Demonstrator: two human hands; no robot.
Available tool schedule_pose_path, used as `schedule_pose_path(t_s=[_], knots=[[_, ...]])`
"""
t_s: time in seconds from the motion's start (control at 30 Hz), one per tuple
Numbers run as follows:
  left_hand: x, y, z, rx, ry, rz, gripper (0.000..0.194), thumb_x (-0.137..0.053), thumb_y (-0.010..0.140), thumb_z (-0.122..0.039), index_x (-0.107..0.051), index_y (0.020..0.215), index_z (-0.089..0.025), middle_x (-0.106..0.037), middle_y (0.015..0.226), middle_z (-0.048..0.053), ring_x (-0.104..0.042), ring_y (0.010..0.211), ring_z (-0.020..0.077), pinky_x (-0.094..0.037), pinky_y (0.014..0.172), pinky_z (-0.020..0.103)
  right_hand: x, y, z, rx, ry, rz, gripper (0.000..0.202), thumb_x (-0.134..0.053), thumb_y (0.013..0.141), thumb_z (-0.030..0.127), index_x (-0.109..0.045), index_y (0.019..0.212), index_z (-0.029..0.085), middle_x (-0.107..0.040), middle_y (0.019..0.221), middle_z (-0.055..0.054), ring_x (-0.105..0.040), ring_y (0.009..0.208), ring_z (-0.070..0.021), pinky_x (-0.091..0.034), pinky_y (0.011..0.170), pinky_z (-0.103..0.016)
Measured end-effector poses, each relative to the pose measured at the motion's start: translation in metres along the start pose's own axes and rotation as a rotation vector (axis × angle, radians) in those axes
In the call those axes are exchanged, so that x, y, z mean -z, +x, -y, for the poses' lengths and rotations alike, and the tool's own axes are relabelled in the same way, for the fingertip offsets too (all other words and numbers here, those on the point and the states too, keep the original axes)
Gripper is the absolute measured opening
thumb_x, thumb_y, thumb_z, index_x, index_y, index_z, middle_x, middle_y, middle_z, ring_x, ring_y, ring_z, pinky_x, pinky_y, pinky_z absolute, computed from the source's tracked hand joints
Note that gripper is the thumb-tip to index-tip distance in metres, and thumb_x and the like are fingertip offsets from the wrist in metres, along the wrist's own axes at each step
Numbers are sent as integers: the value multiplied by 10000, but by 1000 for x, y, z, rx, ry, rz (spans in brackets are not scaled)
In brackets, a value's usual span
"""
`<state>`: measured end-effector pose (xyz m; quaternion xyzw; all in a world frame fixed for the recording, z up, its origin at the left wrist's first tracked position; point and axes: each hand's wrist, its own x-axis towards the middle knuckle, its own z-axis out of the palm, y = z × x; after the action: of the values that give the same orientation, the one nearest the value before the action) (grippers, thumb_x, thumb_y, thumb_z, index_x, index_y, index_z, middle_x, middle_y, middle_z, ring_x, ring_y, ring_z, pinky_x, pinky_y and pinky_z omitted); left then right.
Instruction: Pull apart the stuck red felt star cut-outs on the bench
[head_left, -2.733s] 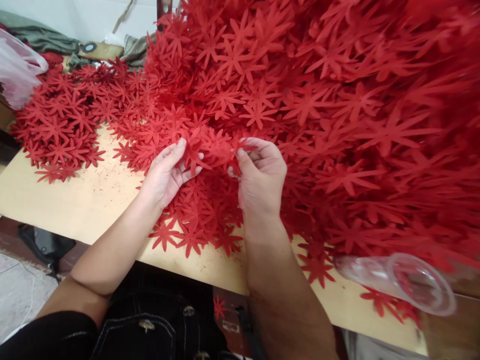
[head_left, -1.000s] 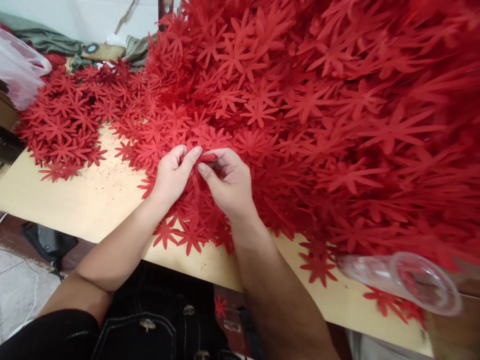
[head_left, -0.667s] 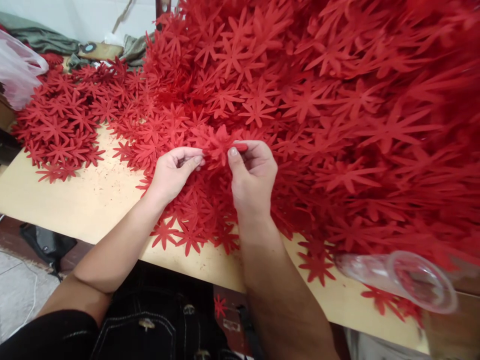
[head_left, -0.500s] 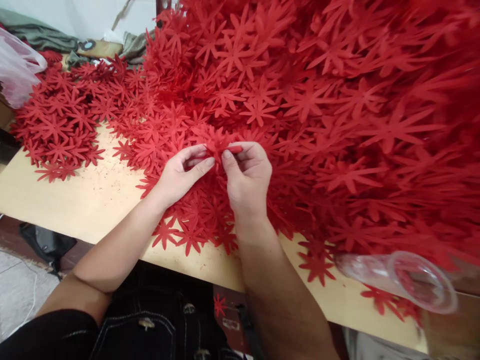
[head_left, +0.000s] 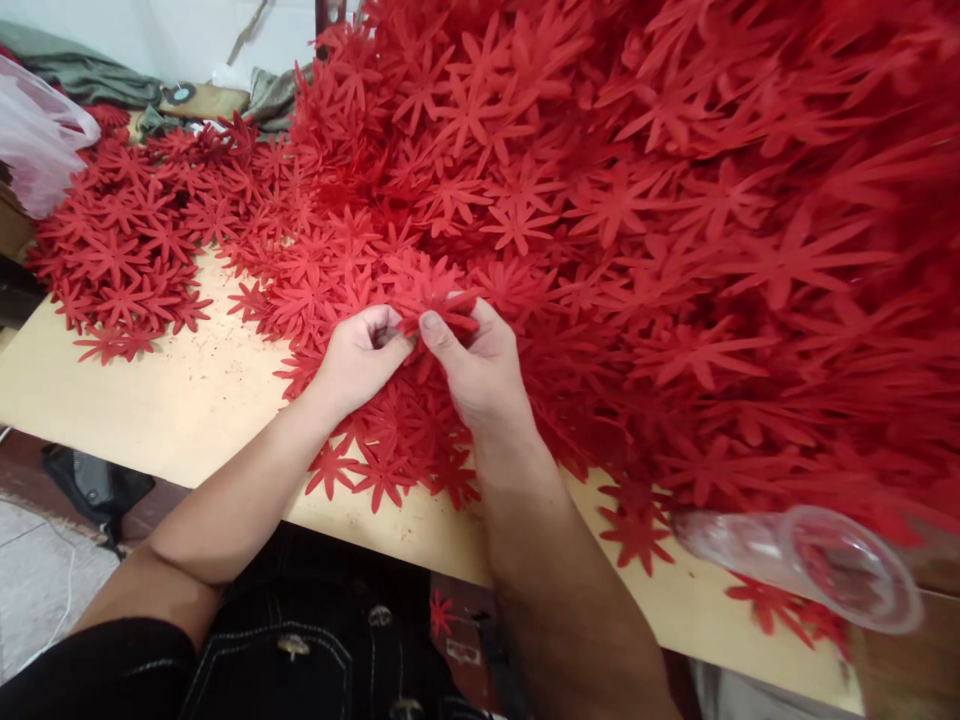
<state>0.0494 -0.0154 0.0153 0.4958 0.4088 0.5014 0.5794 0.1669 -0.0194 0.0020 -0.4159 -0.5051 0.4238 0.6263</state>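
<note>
Left hand (head_left: 367,355) and right hand (head_left: 480,360) are working close together at mid-table, holding between them a red, many-petalled, flower-shaped cutout of thin, fabric-looking sheet (head_left: 431,298). Right fingers (head_left: 441,336) are closing to a pinch, thumb on top, forefinger behind, with petals showing between. Left fingers are nearly meeting, seemingly nipping a near-left petal; exact contact is partly hidden. Can't tell if it's one layer or several. The two-sided pinch is probably steadying something so floppy, leaving its middle uncovered.

The cutout is sitting just above the front of a huge heap of matching red cutouts (head_left: 712,250), likely heaped there for easy reach. A smaller red pile (head_left: 120,255) is lying off to the left, perhaps for sorting apart; the two are joining along the back. Pale wood-coloured table (head_left: 150,410) is showing between them, with red crumbs.

Clear plastic cup (head_left: 739,540) is lying on its side by the right front edge, perhaps just pushed aside. White translucent plastic bag (head_left: 45,140) is resting at far left.
</note>
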Motion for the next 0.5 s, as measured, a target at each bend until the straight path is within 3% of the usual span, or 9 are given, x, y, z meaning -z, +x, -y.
schedule_pose_path(t_s=[0.2, 0.37, 0.5], knots=[[-1, -1, -3, 68, -143, -111, 134, -500, 749, -51, -544, 698, -168, -530, 614, -51, -478, 525, 48, -445, 525, 175, 5, 3, -4, -95, 102, -166, 351, -779, 582, 473, -557, 645, 208, -497, 611, 71, -442, 522, -41, -418, 496, -182], [0, 0, -6, 79, -188, -198, 81, -517, 822, -140, -526, 753, -181, -556, 639, -38, -527, 542, 48, -459, 491, 143, 13, 8, -9, -70, 106, -306, 334, -749, 637, 445, -505, 659, 218, -478, 603, 74, -442, 493, -51, -464, 502, -215], [8, 2, -7, 30, -200, -285, 75, -530, 836, -204, -503, 768, -191, -579, 761, -33, -577, 648, 53, -509, 578, 163, 26, 14, -9, -41, 137, -441, 310, -705, 698, 409, -452, 696, 229, -512, 636, 68, -521, 526, -77, -475, 479, -225]])
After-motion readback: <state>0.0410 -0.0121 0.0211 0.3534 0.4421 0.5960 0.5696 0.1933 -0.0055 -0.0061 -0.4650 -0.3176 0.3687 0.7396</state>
